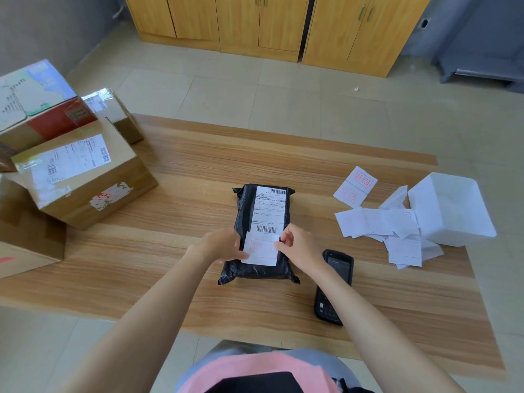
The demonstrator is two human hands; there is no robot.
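A black plastic mailer parcel [244, 219] lies in the middle of the wooden table [198, 171], with a white shipping label [269, 208] and barcodes on top. Over its near end sits a small white sticker with a red stamp [262, 249]. My left hand [224, 245] pinches the sticker's left edge. My right hand [297, 245] pinches its right edge with curled fingers. Both hands rest over the parcel's near end.
A black handheld scanner [334, 287] lies right of the parcel, partly under my right forearm. Several loose stamped stickers [380, 222] and a white foam box [450, 208] are at the right. Stacked cardboard boxes [76, 177] fill the table's left end. Wooden cabinets [269, 26] stand beyond.
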